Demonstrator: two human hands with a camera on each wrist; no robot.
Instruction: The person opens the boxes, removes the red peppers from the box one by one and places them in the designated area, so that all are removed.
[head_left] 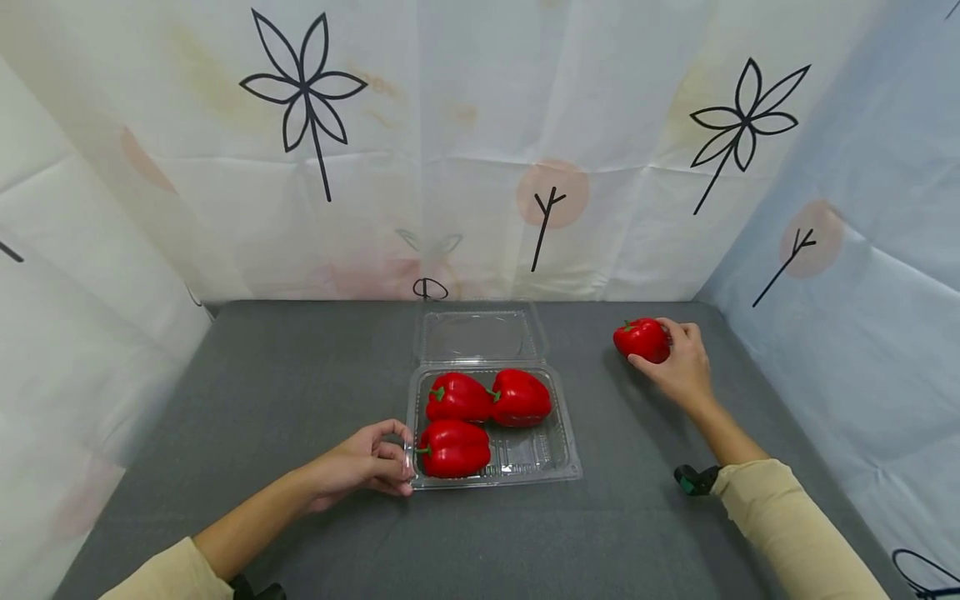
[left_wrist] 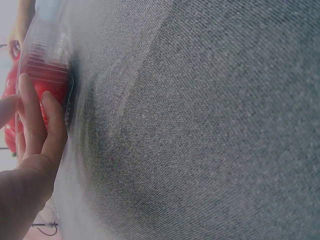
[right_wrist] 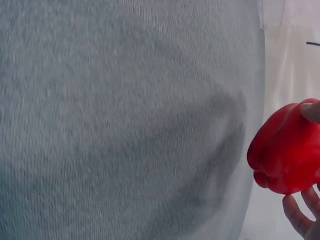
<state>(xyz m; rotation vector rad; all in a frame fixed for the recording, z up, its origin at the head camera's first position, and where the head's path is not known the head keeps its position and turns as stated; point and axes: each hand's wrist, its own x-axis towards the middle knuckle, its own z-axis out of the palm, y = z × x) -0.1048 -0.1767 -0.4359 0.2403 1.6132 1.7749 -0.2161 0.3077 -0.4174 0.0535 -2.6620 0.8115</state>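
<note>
Red pepper (head_left: 637, 341) is partly hidden by fingers (head_left: 676, 332) of the right hand (head_left: 684, 367).

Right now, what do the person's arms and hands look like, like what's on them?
Light beige fabric sleeves cover both arms partway, ending on the forearms. The bare left hand and bare right hand wear no gloves. A small black device with some green sits by the right cuff; a black piece by the left cuff is cut off by the head picture's edge.
</note>
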